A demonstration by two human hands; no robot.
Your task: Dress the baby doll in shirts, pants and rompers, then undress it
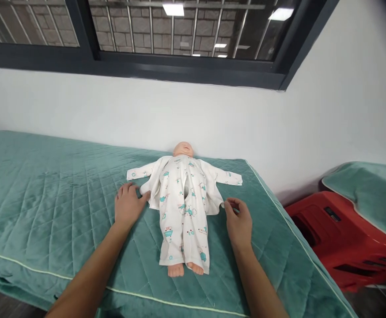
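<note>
Doll [183,150] is lying face-up; beside it, right hand [238,218] is pinching its jacket [214,201], apparently spreading it; left hand [129,204] opposite, grip unclear.

Left hand [129,207] spread; right hand [240,221] curled.

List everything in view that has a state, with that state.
Doll: lying on its back.
Jacket: spread wide, sleeves stretched sideways.
Trousers: laid straight, doll's feet showing below.
Left hand: at the jacket's edge, grip unclear.
Right hand: fingers curled at the opposite edge, grip unclear.
Bed cover: spread out.
Window: appears shut.
Red plastic piece: partly covered.
Green cloth: draped over it.
</note>
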